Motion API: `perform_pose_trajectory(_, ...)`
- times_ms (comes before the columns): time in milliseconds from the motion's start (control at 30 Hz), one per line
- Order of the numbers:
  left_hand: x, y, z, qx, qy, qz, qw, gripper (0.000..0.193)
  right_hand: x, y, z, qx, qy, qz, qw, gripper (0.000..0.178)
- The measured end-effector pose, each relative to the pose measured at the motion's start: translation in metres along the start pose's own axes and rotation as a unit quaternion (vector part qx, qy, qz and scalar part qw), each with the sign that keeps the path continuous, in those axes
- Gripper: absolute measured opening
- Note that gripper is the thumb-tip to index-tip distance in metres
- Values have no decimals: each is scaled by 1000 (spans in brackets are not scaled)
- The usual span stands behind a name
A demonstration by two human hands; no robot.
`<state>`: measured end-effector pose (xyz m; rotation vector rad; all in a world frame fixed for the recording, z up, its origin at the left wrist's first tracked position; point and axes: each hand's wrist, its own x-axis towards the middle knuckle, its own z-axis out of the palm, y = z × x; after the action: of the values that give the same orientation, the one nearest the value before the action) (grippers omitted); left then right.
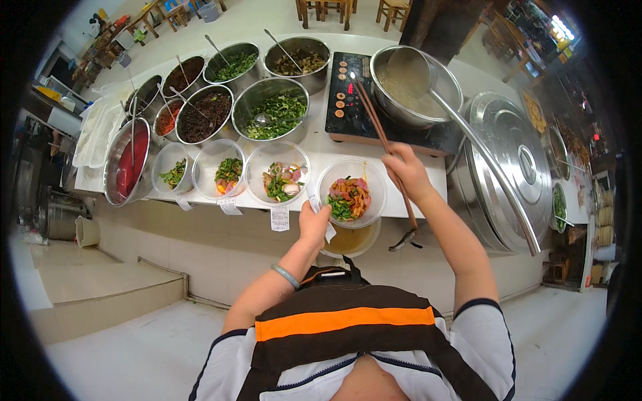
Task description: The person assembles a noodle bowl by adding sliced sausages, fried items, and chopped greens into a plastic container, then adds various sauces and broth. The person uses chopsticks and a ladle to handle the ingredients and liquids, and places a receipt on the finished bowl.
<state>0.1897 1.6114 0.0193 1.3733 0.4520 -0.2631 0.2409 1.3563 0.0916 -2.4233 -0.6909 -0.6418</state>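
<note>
A clear plastic bowl (376, 179) with chopped greens and reddish-brown bits is gripped at its near left rim by my left hand (314, 225). A white paper label hangs off that rim beside my fingers. Partly beneath it is another clear bowl (352, 242) with yellowish liquid. To the right, my right hand (406, 172) is closed round long brown chopsticks (370, 107), slanting from the cooker toward me. At their near end, below the counter edge, hang small dark strips (403, 240) I cannot identify.
Three more filled clear bowls stand left, including one (256, 155) with a label. Behind are several metal pots of toppings, like chopped greens (281, 110), and a basin of red liquid (137, 164). A ladle (481, 144) leans from the pot (455, 93) on the induction cooker (344, 103); right stands a lidded pot (508, 134).
</note>
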Motion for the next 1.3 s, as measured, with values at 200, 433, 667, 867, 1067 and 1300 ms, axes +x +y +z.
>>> perform_pose_trajectory(200, 0, -4, 5, -58, 8, 19, 998, 21, 104, 59, 65, -126, -98, -17, 987, 25)
perform_pose_trajectory(433, -7, -11, 5, -82, 17, 13, 996, 23, 112, 83, 84, -165, -179, -22, 970, 26)
perform_pose_trajectory(667, -7, -11, 9, -73, 29, 12, 997, 21, 64, 34, 46, -71, -104, 5, 992, 34)
perform_pose_trajectory(867, -1, -9, 9, -82, 21, 10, 996, 20, -26, -31, -17, 37, -102, 201, 974, 25)
perform_pose_trajectory(1067, -2, -6, 10, -75, 0, -20, 997, 23, -18, -34, -13, -22, -47, 166, 985, 30)
perform_pose_trajectory(1300, -19, 1, -20, -17, -43, -34, 998, 23, 68, 1, 52, -145, -101, 123, 977, 40)
